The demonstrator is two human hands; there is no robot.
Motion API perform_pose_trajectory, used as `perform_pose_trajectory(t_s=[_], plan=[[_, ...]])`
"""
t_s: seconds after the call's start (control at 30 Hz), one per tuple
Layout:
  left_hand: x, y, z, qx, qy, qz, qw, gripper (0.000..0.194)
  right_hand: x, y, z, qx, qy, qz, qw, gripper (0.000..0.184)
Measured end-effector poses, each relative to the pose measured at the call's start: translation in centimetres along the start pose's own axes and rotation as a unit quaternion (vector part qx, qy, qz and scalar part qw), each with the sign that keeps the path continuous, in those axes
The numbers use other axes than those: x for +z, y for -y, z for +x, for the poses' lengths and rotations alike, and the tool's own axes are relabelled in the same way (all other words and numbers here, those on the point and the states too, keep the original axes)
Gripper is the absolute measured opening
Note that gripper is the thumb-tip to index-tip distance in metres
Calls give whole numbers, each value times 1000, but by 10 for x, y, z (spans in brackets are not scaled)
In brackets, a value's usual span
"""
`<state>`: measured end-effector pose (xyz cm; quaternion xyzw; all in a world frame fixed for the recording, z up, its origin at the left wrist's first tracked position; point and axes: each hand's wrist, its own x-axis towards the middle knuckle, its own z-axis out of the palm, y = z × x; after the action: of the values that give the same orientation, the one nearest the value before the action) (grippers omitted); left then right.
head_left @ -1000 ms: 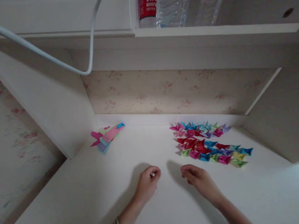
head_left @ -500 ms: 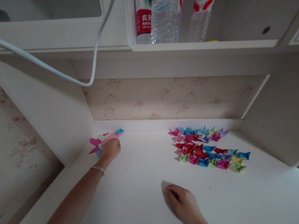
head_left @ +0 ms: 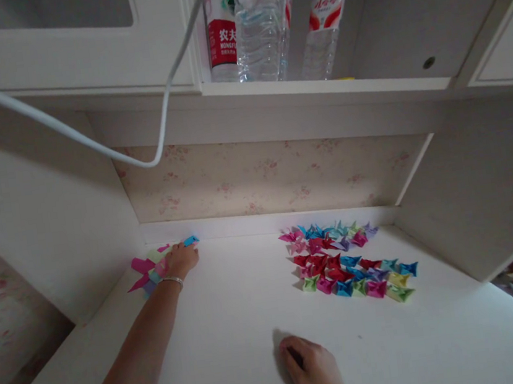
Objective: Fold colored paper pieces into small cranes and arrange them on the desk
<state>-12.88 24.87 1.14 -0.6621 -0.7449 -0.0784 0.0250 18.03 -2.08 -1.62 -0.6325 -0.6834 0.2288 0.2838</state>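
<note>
My left hand (head_left: 183,260), with a bracelet at the wrist, is over a small pile of coloured folded paper pieces (head_left: 141,266) at the back left of the white desk. Its fingers are bent and partly hidden, close to a blue folded piece (head_left: 191,240); what they grip, if anything, does not show. My right hand (head_left: 311,366) rests on the desk at the front in a loose fist, with nothing visible in it. Beyond it, to the right, small folded paper figures (head_left: 341,273) in many colours stand in several rows.
A shelf (head_left: 328,86) above the desk holds clear plastic bottles (head_left: 259,29) and a red-labelled bottle (head_left: 221,34). A white cable (head_left: 162,126) hangs across the upper left. Side panels (head_left: 466,191) border the desk, with floral wallpaper (head_left: 263,172) behind.
The camera view has shifted, so the shelf and desk appear further left. My left hand has moved forward over the pile towards the blue piece. My right hand keeps its loose fist.
</note>
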Motion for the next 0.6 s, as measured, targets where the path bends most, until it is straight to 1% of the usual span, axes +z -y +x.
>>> perform_pose_trajectory(t_s=[0.17,0.37,0.5,0.6], plan=[[1,-4,10,-9,-16,-7,1000,33,0,0,1,7,-1,3,1000,21],[-9,-2,13,30,-67,-51,996,37,-4,5,-1,13,-1,5,1000,22],[-20,-3,6,74,-93,-116,986,35,-7,7,-2,13,-3,11,1000,22],[-29,-8,-13,106,-109,-167,974,34,-7,5,-3,19,-8,33,999,21]])
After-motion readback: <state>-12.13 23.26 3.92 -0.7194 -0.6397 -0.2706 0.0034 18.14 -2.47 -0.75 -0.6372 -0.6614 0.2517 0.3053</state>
